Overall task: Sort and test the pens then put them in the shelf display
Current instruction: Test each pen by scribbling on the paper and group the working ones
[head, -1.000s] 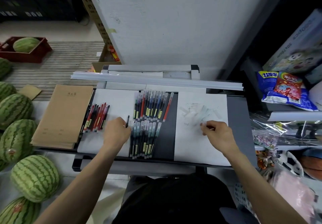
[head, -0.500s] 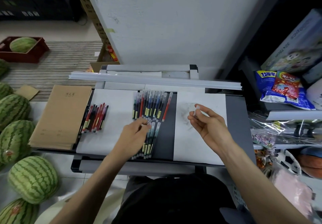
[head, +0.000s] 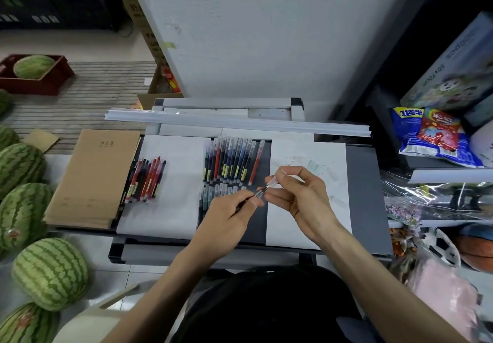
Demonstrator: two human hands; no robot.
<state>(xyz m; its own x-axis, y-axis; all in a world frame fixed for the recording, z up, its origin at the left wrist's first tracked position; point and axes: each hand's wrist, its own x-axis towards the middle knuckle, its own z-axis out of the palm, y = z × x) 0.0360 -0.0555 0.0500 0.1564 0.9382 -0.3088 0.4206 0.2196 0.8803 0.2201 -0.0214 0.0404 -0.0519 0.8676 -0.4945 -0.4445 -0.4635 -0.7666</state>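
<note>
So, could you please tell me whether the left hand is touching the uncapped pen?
Touching. The head view shows the left hand pinching the pen just behind its tip, thumb and fingers curled round the barrel.

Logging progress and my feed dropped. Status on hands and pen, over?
Left hand holds pen, tip bare. Right hand pinches clear cap, close by the tip. Nothing between them. Other pens lie in rows beneath.
</note>
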